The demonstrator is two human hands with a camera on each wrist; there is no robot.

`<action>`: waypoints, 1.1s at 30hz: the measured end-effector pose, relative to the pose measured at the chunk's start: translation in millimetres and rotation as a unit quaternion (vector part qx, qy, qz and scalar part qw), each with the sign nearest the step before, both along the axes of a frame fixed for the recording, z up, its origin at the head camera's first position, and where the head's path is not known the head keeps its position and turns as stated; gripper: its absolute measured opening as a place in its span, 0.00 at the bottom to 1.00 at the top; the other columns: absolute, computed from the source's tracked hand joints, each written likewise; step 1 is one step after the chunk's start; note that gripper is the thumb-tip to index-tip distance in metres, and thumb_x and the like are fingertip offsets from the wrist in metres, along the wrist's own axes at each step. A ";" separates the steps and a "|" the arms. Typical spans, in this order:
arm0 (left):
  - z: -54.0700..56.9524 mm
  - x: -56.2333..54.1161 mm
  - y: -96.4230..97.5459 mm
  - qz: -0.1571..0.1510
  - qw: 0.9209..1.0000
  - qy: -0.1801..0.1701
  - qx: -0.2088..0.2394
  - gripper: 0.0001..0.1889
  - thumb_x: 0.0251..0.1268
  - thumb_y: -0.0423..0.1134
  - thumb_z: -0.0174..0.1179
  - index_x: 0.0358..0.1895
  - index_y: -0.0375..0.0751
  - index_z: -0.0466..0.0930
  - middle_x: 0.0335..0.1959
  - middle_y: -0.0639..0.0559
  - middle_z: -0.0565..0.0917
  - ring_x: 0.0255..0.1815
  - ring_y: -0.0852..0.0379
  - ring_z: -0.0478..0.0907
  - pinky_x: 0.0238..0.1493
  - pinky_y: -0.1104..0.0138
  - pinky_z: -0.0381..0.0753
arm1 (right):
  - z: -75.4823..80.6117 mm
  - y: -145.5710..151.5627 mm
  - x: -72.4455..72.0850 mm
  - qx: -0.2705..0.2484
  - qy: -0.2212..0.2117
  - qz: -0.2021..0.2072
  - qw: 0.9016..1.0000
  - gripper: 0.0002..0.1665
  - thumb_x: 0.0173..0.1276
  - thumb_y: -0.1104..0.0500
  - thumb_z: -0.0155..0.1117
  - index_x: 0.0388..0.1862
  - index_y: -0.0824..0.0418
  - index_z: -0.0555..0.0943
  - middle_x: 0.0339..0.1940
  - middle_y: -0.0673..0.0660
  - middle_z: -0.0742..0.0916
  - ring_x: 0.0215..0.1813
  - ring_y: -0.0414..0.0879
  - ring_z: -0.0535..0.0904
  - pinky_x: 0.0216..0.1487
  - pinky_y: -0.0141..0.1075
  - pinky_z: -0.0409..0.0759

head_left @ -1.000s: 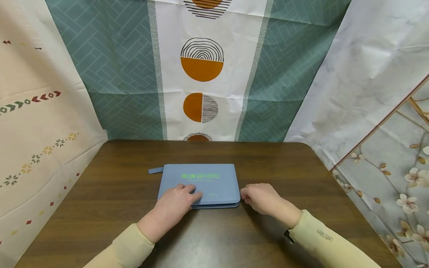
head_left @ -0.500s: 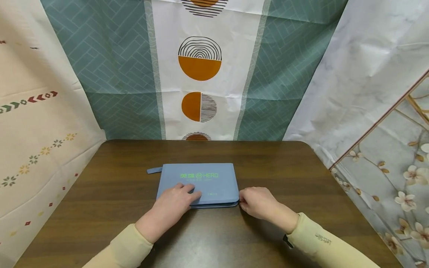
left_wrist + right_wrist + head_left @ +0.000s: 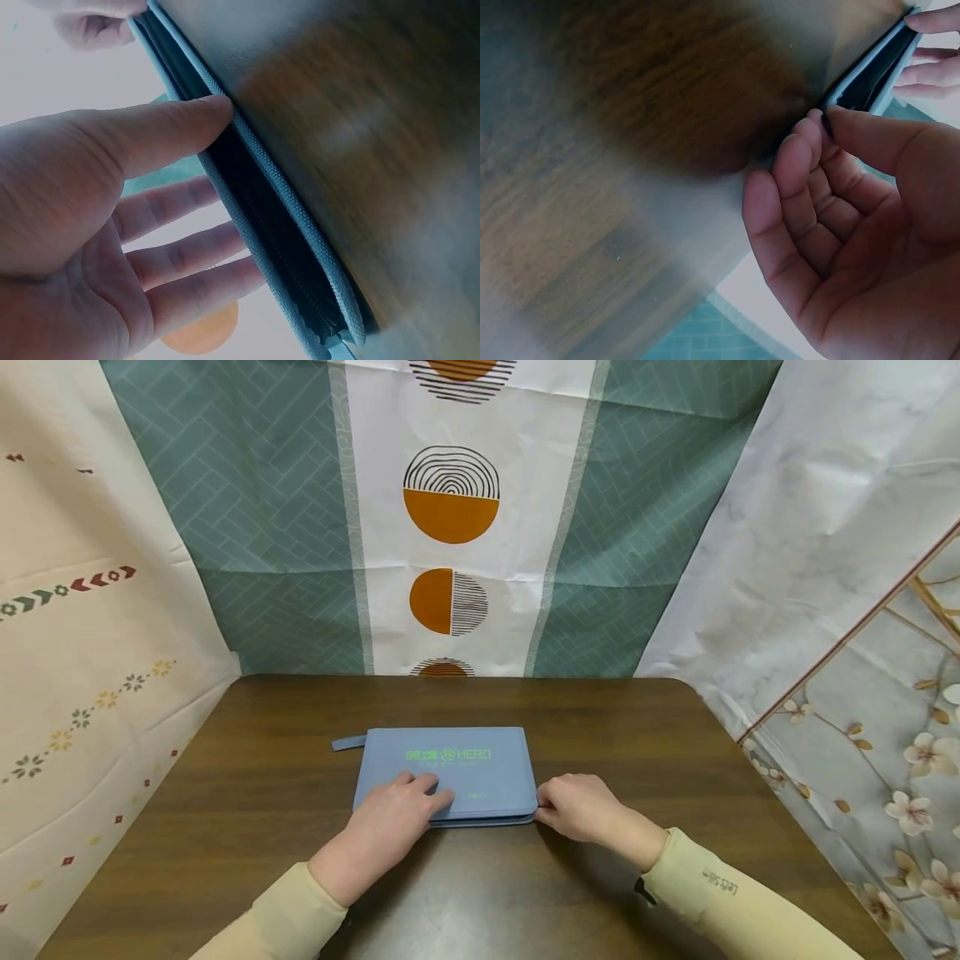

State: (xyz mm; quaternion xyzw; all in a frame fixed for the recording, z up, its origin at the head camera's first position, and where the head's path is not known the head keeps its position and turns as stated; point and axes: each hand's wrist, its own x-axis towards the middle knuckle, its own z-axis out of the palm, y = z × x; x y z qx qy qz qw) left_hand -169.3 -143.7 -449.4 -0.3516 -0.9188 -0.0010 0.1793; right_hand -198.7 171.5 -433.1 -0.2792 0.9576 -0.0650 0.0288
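Observation:
A flat blue zippered case (image 3: 495, 781) with green HERO lettering lies on the brown table. My left hand (image 3: 393, 814) rests on the left part of its cover, fingers extended. In the left wrist view the thumb (image 3: 199, 124) lies across the front edge, where a dark gap and zipper teeth (image 3: 281, 259) show between the blue rims. At the near right corner, my right hand (image 3: 581, 810) has its fingers curled. The right wrist view shows thumb and fingertips pinching a small dark zipper pull (image 3: 826, 126), mostly covered by the fingers.
A blue wrist strap (image 3: 348, 742) sticks out from the case's far left corner. The brown table (image 3: 285, 710) reaches back to a patterned cloth (image 3: 453, 518). More cloths hang at the left and right sides.
My right hand has shifted very slightly at the near right corner of the case. The left hand and the case stay in place.

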 end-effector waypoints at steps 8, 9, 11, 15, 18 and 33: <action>-0.8 0.2 -1.9 -0.017 1.000 0.016 0.008 0.24 0.54 0.33 0.86 0.53 0.49 0.86 0.48 0.47 0.85 0.38 0.45 0.83 0.24 0.58 0.83 | -1.3 0.1 -10.8 0.011 0.033 -0.015 0.999 0.28 0.72 0.63 0.72 0.16 0.49 0.68 0.15 0.43 0.66 0.22 0.39 0.63 0.26 0.38 0.60; -0.7 0.7 -1.7 -0.015 1.000 0.017 0.008 0.24 0.54 0.34 0.86 0.53 0.49 0.86 0.48 0.47 0.85 0.38 0.45 0.83 0.24 0.58 0.82 | -1.7 0.0 -12.1 0.012 0.031 -0.017 0.999 0.28 0.73 0.63 0.72 0.17 0.49 0.68 0.15 0.43 0.67 0.22 0.39 0.63 0.26 0.38 0.60; -1.0 1.5 -0.9 -0.009 1.000 0.018 0.005 0.24 0.54 0.34 0.86 0.52 0.50 0.86 0.48 0.47 0.86 0.37 0.46 0.83 0.23 0.58 0.82 | -1.8 -0.1 -14.3 0.016 0.023 -0.020 0.999 0.27 0.73 0.61 0.73 0.18 0.49 0.69 0.16 0.44 0.69 0.23 0.40 0.65 0.27 0.38 0.62; -1.2 2.2 3.3 0.009 1.000 0.026 -0.002 0.21 0.54 0.34 0.86 0.49 0.51 0.87 0.44 0.49 0.86 0.33 0.48 0.81 0.20 0.60 0.79 | -1.2 0.5 -18.0 0.019 0.014 -0.017 1.000 0.25 0.73 0.62 0.73 0.19 0.48 0.72 0.17 0.44 0.72 0.23 0.41 0.67 0.27 0.39 0.64; -1.0 0.8 8.1 0.018 0.999 0.041 0.001 0.18 0.55 0.32 0.85 0.45 0.52 0.88 0.39 0.50 0.85 0.28 0.49 0.79 0.19 0.61 0.78 | -0.8 1.5 -22.5 0.019 0.021 -0.017 0.999 0.25 0.72 0.64 0.71 0.19 0.49 0.71 0.17 0.45 0.71 0.23 0.42 0.67 0.27 0.40 0.63; 5.6 4.1 24.1 0.001 1.000 -0.003 0.004 0.23 0.56 0.34 0.84 0.52 0.49 0.84 0.38 0.46 0.83 0.30 0.45 0.80 0.23 0.56 0.82 | 1.2 -0.3 -78.5 0.041 0.047 -0.062 0.996 0.23 0.73 0.65 0.68 0.19 0.51 0.72 0.18 0.47 0.73 0.25 0.44 0.68 0.27 0.43 0.67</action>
